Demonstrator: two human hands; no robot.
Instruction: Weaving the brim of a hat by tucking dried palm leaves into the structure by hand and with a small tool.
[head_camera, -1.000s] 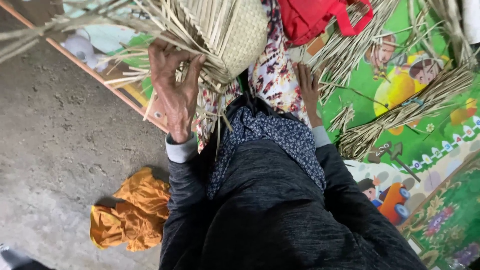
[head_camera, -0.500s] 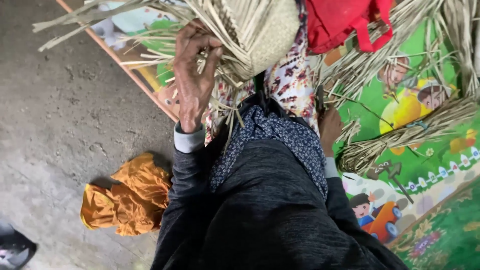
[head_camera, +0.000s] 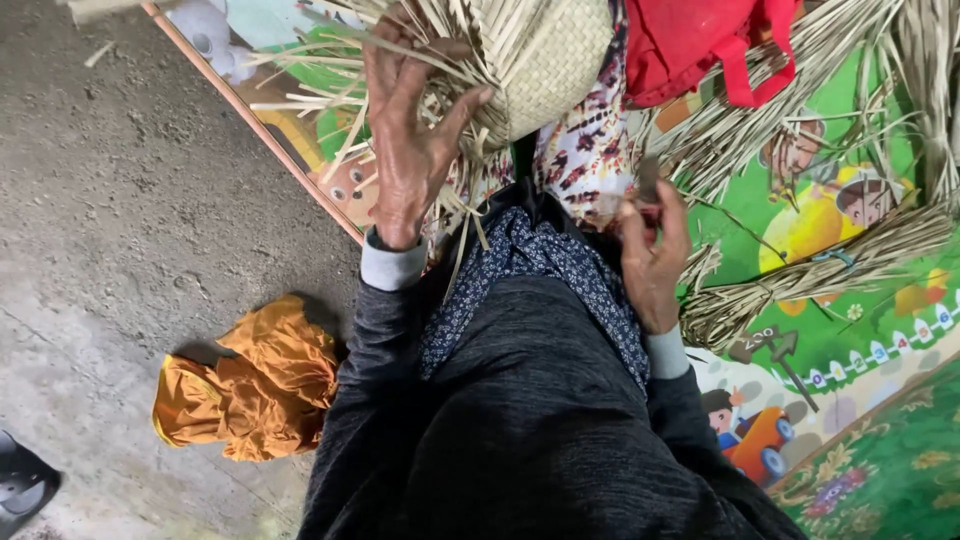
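Fingers (head_camera: 385, 75) grip strips (head_camera: 330, 95) (pointing left).

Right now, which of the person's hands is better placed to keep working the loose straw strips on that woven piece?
Probably the left hand: it grips the loose strips at the woven piece. The right hand sits lower by the lap, pinching a small dark object I cannot identify.

**A home floor used for weaving**

A bare concrete floor (head_camera: 110, 200) is lying beside a bright cartoon play mat (head_camera: 850, 330), suggesting a home. Bundles of dried straw strips (head_camera: 800, 285) are piling on the mat, and an orange cloth (head_camera: 255, 385) is sitting crumpled on the floor.
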